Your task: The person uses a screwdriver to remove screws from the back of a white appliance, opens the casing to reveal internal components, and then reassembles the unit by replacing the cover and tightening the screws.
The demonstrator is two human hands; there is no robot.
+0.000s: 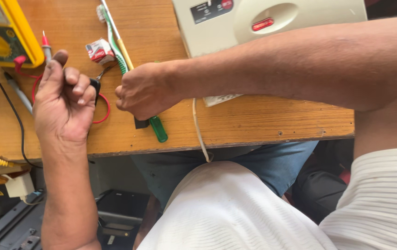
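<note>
My left hand [64, 99] hovers over the wooden bench [254, 122] with its fingers curled around a small black part [95, 88] at the fingertips. My right hand [143, 90] is closed in a fist around a green-handled screwdriver [158, 128], whose handle sticks out below the fist. A small black block [140, 123] shows just under that fist. The two hands are a few centimetres apart. What the fist covers is hidden.
A yellow multimeter [9, 32] with red [101, 115] and black leads [15, 120] lies at the far left. A green toothbrush [115, 44], a thin stick and a small red-white box [99, 51] lie behind the hands. A cream appliance [263, 23] stands at the back; its cord [198, 129] hangs over the edge.
</note>
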